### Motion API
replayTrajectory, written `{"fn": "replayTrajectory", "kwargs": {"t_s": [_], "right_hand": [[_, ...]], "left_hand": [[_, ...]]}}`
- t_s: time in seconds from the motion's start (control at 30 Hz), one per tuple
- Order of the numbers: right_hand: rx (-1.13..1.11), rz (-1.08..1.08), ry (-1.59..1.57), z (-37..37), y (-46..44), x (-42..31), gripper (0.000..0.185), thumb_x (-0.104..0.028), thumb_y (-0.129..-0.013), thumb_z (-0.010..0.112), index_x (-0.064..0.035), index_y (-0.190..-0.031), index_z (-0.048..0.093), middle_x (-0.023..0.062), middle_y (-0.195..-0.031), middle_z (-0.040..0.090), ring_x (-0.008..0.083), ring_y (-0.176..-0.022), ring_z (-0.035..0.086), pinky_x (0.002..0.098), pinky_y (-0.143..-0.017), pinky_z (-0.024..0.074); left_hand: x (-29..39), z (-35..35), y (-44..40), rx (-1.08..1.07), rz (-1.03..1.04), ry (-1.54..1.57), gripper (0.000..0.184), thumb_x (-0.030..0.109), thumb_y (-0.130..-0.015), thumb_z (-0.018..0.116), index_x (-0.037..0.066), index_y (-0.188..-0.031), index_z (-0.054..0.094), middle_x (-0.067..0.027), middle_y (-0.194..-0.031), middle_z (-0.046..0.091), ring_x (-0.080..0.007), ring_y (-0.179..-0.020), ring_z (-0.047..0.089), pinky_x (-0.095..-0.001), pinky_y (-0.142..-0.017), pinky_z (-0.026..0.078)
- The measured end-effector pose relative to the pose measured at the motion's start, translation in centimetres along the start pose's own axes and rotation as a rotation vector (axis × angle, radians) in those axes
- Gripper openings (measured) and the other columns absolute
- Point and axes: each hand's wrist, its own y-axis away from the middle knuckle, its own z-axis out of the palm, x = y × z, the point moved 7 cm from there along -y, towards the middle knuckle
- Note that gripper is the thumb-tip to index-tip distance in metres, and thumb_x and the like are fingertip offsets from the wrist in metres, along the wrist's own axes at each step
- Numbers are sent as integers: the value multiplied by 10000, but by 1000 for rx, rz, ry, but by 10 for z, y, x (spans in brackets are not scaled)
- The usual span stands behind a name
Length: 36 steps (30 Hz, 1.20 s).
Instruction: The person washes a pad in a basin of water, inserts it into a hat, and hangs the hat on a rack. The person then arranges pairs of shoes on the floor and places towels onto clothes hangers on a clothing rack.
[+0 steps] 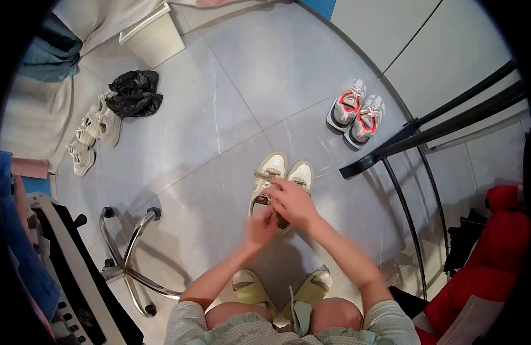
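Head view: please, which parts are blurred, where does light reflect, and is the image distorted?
Head view throughout: the left hand and right hand look soft, probably from motion; pale glare lies on the floor; a shadow lies beside the chair base; corners go black, and the bowed edging strip at upper right suggests lens distortion.

- middle sneakers [273, 164]: off-white with beige-tan trim
- other sneakers [350, 104] off to the right: grey and white, super bright coral-red lining
- slides [255, 290]: kinda yellowy green
- floor tiles [191, 144]: pale grey, thin white marbly veins
- outfit [248, 330]: pale minty, fine all-over pattern too tiny to make out
- plastic bag [134, 104]: plain shiny black
- bin [156, 43]: cream
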Motion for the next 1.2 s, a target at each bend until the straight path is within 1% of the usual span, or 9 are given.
{"fn": "replayTrajectory", "kwargs": {"t_s": [0.07,0.17,0.27,0.47,0.57,0.67,0.77,0.87,1.2], "right_hand": [[87,275,-90,-13,33,7,225,-135,-775,580,-128,-1000,593,68,-942,556,249,-878,572,367,-716,468],[-206,731,-267,12,92,22,263,-182,-788,602,-132,-1046,579,58,-951,550,248,-880,569,356,-727,469],[-171,632,-162,22,121,18,354,-207,-749,645,-148,-1087,557,66,-972,525,269,-801,590,370,-685,489],[-118,579,18,44,141,23,531,-240,-688,696,-192,-1177,495,191,-1274,398,327,-932,584,378,-771,493],[-144,705,-59,65,148,31,504,-233,-658,719,-189,-1126,538,233,-1344,331,337,-1006,561,372,-812,487],[-3,727,-91,64,148,31,440,-215,-620,749,-168,-1030,597,216,-1350,342,325,-1007,567,362,-820,485],[116,670,-140,66,152,36,387,-187,-593,769,-146,-954,635,203,-1347,362,311,-1006,574,350,-831,483],[138,669,-157,66,161,43,368,-160,-578,775,-138,-923,648,193,-1350,368,291,-1008,578,341,-834,483],[282,684,-115,3,223,15,361,-146,-525,805,-118,-861,677,224,-1331,386,293,-971,609,344,-773,516]], "left_hand": [[17,-35,5,109,184,-149,324,149,-694,643,130,-1013,595,-134,-985,563,-274,-830,586,-361,-696,480],[5,-48,5,63,281,-448,367,167,-673,667,170,-1035,606,-119,-1158,505,-304,-957,551,-380,-755,463],[2,-46,8,25,352,-574,402,210,-643,703,184,-1032,608,-145,-1274,417,-323,-1045,501,-387,-822,448],[-25,-31,17,-76,310,-634,421,233,-647,716,185,-1046,590,-199,-1352,344,-350,-1017,526,-408,-813,467],[-29,-29,17,-44,330,-639,383,211,-664,703,166,-1025,584,-210,-1335,361,-342,-958,560,-410,-756,488],[-26,-21,14,-106,283,-691,290,171,-690,663,145,-959,557,-240,-1257,436,-326,-890,593,-390,-667,508],[-38,-15,11,-106,271,-638,318,137,-659,688,118,-959,586,-175,-1269,447,-303,-824,607,-398,-682,500],[-31,-14,16,-92,374,-560,224,163,-673,668,116,-872,577,-235,-1202,488,-325,-741,613,-389,-600,506],[40,-3,48,-120,621,-485,283,91,-580,699,131,-853,640,-224,-1210,500,-281,-742,618,-346,-574,506]]}}
